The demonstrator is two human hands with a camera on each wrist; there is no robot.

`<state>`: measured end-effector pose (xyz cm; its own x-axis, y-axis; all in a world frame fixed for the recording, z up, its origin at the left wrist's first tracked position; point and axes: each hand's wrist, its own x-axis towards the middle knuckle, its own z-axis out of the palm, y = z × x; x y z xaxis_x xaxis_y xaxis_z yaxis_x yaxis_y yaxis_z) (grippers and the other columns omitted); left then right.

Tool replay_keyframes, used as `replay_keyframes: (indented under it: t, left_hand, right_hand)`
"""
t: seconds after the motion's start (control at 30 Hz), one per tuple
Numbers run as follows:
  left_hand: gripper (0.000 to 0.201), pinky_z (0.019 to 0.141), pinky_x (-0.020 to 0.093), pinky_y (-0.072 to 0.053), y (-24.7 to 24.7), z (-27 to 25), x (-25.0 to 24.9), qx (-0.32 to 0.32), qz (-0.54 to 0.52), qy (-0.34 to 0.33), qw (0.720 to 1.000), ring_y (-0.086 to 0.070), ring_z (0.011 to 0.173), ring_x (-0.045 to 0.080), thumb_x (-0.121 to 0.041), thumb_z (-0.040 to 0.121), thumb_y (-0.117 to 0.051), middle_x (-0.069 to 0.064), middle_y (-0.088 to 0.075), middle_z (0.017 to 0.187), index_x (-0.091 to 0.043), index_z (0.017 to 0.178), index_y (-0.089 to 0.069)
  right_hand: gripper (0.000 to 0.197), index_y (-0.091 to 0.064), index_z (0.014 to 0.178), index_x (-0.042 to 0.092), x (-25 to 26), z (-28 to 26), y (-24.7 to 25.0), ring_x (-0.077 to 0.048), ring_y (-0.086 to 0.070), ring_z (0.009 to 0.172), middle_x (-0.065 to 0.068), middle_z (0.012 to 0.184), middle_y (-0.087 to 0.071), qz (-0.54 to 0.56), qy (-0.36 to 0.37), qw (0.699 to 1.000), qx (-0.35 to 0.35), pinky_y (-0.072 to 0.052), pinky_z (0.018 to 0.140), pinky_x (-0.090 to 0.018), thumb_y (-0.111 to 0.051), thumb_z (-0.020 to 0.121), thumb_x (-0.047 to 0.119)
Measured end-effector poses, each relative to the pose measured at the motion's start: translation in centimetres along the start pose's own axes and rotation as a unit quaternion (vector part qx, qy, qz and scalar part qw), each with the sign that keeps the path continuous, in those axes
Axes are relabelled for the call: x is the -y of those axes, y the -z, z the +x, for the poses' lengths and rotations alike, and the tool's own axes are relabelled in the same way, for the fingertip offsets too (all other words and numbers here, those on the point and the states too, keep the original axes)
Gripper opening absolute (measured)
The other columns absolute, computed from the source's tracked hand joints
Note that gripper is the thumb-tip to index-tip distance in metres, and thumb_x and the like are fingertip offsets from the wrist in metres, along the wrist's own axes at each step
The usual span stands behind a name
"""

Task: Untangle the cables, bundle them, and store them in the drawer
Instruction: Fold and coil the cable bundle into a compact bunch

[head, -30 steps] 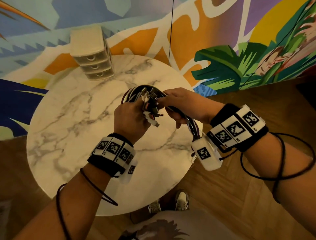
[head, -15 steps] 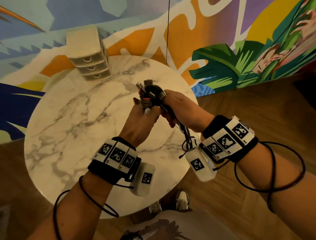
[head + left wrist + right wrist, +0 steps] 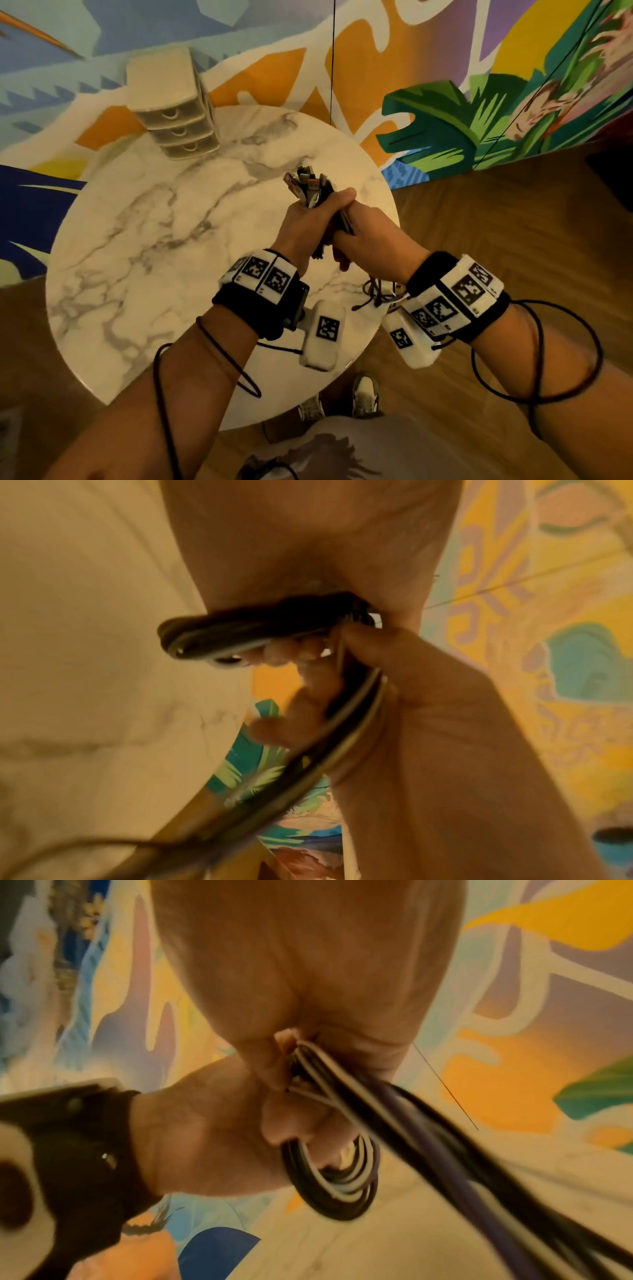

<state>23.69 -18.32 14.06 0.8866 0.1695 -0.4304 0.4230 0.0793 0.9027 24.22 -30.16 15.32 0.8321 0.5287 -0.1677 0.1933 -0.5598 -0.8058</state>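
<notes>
A bundle of black, white and purple cables (image 3: 310,190) is held above the right part of the round marble table (image 3: 144,246); its plug ends stick up out of my fists. My left hand (image 3: 305,222) grips the bundle just below the plugs. My right hand (image 3: 363,236) grips the same cables right beside it, and both hands touch. In the left wrist view the folded cables (image 3: 246,631) run across my curled fingers. The right wrist view shows looped cables (image 3: 339,1172) hanging under my fist. A small beige three-drawer unit (image 3: 171,106) stands at the table's far edge, all drawers closed.
The marble table stands against a painted mural wall (image 3: 445,102). A thin black cord (image 3: 332,61) hangs down the wall behind the table. Wooden floor (image 3: 496,219) lies to the right. My shoes (image 3: 363,394) show below the table's near edge.
The loose cable loop has been folded into a tight upright bundle. Both hands have closed together round it and moved right and nearer to me.
</notes>
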Motion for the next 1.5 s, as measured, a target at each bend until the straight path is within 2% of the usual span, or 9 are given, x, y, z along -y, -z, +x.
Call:
replay_keyframes:
  t: [0.1, 0.27, 0.47, 0.67, 0.87, 1.0, 1.33, 1.43, 1.5]
  left_hand:
    - [0.033, 0.069, 0.046, -0.052, -1.0, 0.6, 0.6, -0.044, -0.022, 0.030, 0.998, -0.059, 0.070, 0.029, -0.036, 0.065, -0.070, 0.015, -0.060, 0.072, -0.007, 0.080, -0.066]
    - [0.017, 0.048, 0.027, -0.032, -2.3, 1.5, 2.3, -0.090, -0.075, 0.018, 0.993, -0.041, 0.048, 0.018, -0.016, 0.081, -0.061, 0.004, -0.051, 0.056, -0.009, 0.067, -0.056]
    - [0.027, 0.053, 0.027, -0.036, -5.1, 0.1, 3.0, 0.082, -0.257, 0.044, 0.962, -0.040, 0.043, 0.013, -0.005, 0.090, -0.048, 0.000, -0.044, 0.047, -0.010, 0.063, -0.050]
    - [0.038, 0.042, 0.027, -0.020, -6.8, -0.9, 3.2, 0.198, -0.186, 0.023, 0.962, -0.027, 0.030, 0.010, -0.010, 0.088, -0.051, -0.003, -0.033, 0.035, -0.013, 0.054, -0.034]
    - [0.022, 0.050, 0.035, -0.007, -6.8, -1.6, 0.8, 0.268, -0.131, -0.004, 0.954, -0.021, 0.029, 0.011, -0.017, 0.081, -0.052, -0.004, -0.029, 0.034, -0.008, 0.061, -0.048]
    - [0.021, 0.050, 0.035, -0.006, -5.8, -1.5, -0.4, 0.260, -0.135, -0.022, 0.956, -0.020, 0.028, 0.010, -0.017, 0.080, -0.052, -0.005, -0.029, 0.034, -0.008, 0.061, -0.049]
    - [0.018, 0.039, 0.026, -0.010, -1.1, -2.4, -1.1, 0.304, -0.067, -0.043, 0.949, -0.023, 0.028, 0.008, -0.021, 0.069, -0.061, -0.006, -0.033, 0.036, -0.015, 0.055, -0.052]
    - [0.015, 0.036, 0.016, -0.030, -0.7, -3.3, -0.5, 0.284, 0.048, -0.081, 0.954, -0.041, 0.033, 0.007, -0.010, 0.071, -0.066, -0.003, -0.047, 0.047, -0.018, 0.061, -0.059]
    - [0.015, 0.061, 0.018, -0.049, -0.5, -3.2, 0.2, 0.243, 0.170, -0.138, 0.945, -0.065, 0.064, 0.008, -0.012, 0.072, -0.069, -0.005, -0.067, 0.070, -0.027, 0.074, -0.070]
  right_hand:
    - [0.015, -0.052, 0.096, 0.018, -1.2, -1.1, -1.0, -0.009, -0.066, 0.053, -0.001, 0.071, -0.069, 0.059, -0.003, 0.998, -0.026, -0.053, 0.053, -0.023, -0.056, 0.085, 0.008]
    - [0.029, -0.051, 0.063, 0.014, -5.3, -3.8, -3.5, -0.007, -0.049, 0.040, 0.000, 0.052, -0.055, 0.109, -0.116, 0.986, 0.052, -0.040, 0.045, -0.017, -0.064, 0.089, 0.020]
    - [0.022, -0.056, 0.072, 0.007, -12.7, -6.2, -5.8, -0.016, -0.052, 0.051, -0.009, 0.064, -0.055, 0.073, -0.239, 0.962, 0.109, -0.047, 0.051, -0.031, -0.061, 0.089, 0.019]
    - [0.044, -0.041, 0.047, 0.024, -14.3, -7.0, -1.1, -0.004, -0.046, 0.043, 0.012, 0.042, -0.049, -0.085, -0.168, 0.982, -0.027, -0.030, 0.042, -0.014, -0.062, 0.084, 0.014]
    - [0.037, -0.045, 0.056, 0.016, -15.6, -6.5, -0.2, -0.009, -0.036, 0.039, 0.003, 0.045, -0.041, 0.003, -0.380, 0.875, 0.300, -0.032, 0.044, -0.021, -0.059, 0.091, 0.018]
    - [0.024, -0.062, 0.069, 0.012, -16.9, -6.4, 0.7, -0.016, -0.050, 0.047, -0.002, 0.055, -0.056, -0.083, -0.281, 0.949, 0.118, -0.043, 0.053, -0.028, -0.062, 0.087, 0.028]
    - [0.034, -0.066, 0.070, 0.005, -14.3, -2.8, 2.2, -0.017, -0.050, 0.057, -0.009, 0.065, -0.061, -0.105, -0.193, 0.973, 0.074, -0.041, 0.053, -0.029, -0.061, 0.091, 0.033]
    - [0.032, -0.071, 0.080, 0.006, -12.2, -0.6, 4.4, -0.024, -0.055, 0.065, -0.014, 0.076, -0.068, -0.171, -0.168, 0.968, 0.077, -0.047, 0.061, -0.037, -0.064, 0.088, 0.036]
    - [0.031, -0.071, 0.082, 0.006, -10.6, 0.7, 5.5, -0.025, -0.053, 0.066, -0.012, 0.073, -0.064, -0.213, -0.159, 0.958, 0.108, -0.042, 0.060, -0.034, -0.066, 0.086, 0.036]
